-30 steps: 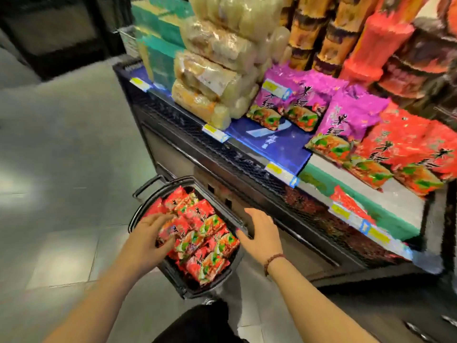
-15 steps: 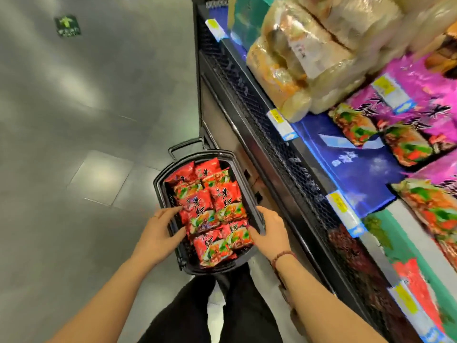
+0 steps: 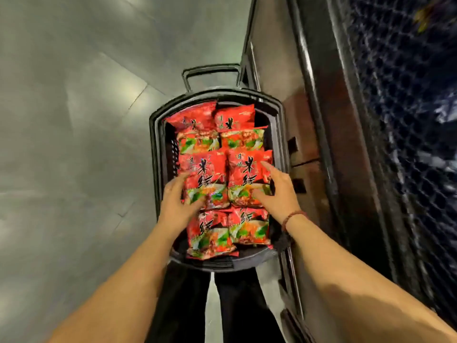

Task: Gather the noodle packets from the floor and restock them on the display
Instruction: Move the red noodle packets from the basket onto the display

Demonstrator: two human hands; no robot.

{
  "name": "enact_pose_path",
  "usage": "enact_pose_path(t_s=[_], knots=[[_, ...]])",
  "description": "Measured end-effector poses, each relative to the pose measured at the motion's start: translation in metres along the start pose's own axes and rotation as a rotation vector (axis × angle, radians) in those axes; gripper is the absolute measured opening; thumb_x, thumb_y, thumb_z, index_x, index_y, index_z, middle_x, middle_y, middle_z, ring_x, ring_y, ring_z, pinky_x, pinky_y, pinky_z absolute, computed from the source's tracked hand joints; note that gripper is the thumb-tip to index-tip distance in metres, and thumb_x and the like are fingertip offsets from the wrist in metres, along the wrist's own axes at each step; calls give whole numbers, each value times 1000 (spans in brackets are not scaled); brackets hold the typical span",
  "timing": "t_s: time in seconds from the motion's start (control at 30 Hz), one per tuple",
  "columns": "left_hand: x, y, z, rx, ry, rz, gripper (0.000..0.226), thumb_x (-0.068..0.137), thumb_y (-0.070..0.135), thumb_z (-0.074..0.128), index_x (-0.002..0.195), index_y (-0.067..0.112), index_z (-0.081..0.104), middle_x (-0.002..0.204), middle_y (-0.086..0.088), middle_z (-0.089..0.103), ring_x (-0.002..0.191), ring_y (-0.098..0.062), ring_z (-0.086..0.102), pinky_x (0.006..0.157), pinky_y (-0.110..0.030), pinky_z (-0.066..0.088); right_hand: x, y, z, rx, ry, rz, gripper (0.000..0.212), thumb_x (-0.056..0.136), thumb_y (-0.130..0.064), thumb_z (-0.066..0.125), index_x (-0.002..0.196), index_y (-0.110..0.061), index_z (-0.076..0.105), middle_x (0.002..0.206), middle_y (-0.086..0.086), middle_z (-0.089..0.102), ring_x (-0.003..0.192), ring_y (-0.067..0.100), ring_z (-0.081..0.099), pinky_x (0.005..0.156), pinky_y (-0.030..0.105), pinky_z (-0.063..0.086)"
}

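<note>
On the floor: basket, just left of the display.
In the basket: noodle packets, two columns side by side.
On the middle pair: left hand, right hand.

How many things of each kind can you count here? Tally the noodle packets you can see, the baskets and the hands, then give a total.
Red noodle packets showing on top: 6 (any underneath are hidden)
Black basket: 1
Hands: 2, the left hand and the right hand
Total: 9
</note>
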State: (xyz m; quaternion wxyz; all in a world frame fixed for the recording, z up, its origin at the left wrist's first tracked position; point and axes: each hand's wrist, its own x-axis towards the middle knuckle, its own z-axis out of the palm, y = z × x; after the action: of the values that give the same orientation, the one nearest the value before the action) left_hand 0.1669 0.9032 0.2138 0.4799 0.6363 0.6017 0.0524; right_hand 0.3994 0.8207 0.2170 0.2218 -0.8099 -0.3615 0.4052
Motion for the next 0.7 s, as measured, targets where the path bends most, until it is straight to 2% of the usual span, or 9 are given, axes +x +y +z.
enact_pose_path(t_s=[0.1, 0.2, 0.3, 0.37, 0.47, 0.6, 0.7], knots=[[18, -21, 22, -45, 6, -39, 79, 70, 38, 71, 143, 26, 43, 136, -6, 46, 128, -15, 38, 104, -20, 27, 14, 23, 23, 61, 1, 37, 71, 80, -18, 74, 138, -41, 39, 139, 7, 41, 121, 7, 35, 101, 14, 23], [25, -34, 36, -125, 3, -36, 79, 68, 39, 68, 141, 37, 38, 134, -2, 41, 125, -5, 33, 107, -24, 26, 26, 45, 38, 108, -9, 39, 76, 81, -15, 72, 137, -48, 33, 139, 1, 40, 124, 6, 32, 101, 16, 24], [31, -45, 43, -194, 2, -20, 78, 73, 30, 75, 135, 52, 32, 134, 3, 36, 128, -5, 32, 115, -31, 27, 37, 60, 48, 166, -84, 11, 85, 82, -13, 72, 142, -51, 27, 142, -8, 35, 131, 4, 29, 107, 22, 27], [39, -51, 45, -193, -25, -21, 84, 75, 27, 77, 139, 54, 31, 136, 4, 38, 132, -9, 34, 116, -40, 30, 41, 67, 53, 186, -99, 23, 88, 82, -14, 72, 145, -52, 23, 143, -10, 34, 129, 3, 31, 108, 26, 30], [49, -54, 41, -189, -53, -5, 86, 71, 32, 80, 140, 56, 34, 139, 6, 48, 132, -15, 45, 110, -45, 39, 43, 67, 58, 186, -50, 22, 84, 84, -10, 69, 145, -49, 27, 135, -14, 37, 123, 0, 33, 103, 22, 28], [47, -44, 31, -320, -80, -29, 80, 73, 8, 83, 130, 52, 48, 135, 12, 55, 121, -11, 56, 103, -41, 48, 31, 53, 55, 148, 46, 4, 76, 84, -7, 67, 141, -48, 38, 133, -2, 50, 112, 0, 41, 99, 17, 32], [33, -32, 12, -385, -99, -23, 80, 69, 5, 85, 128, 50, 54, 133, 10, 57, 119, -15, 58, 101, -45, 49, 8, 31, 43, 171, 90, 12, 74, 83, -6, 69, 139, -46, 42, 129, -1, 52, 104, -8, 41, 94, 4, 30]])
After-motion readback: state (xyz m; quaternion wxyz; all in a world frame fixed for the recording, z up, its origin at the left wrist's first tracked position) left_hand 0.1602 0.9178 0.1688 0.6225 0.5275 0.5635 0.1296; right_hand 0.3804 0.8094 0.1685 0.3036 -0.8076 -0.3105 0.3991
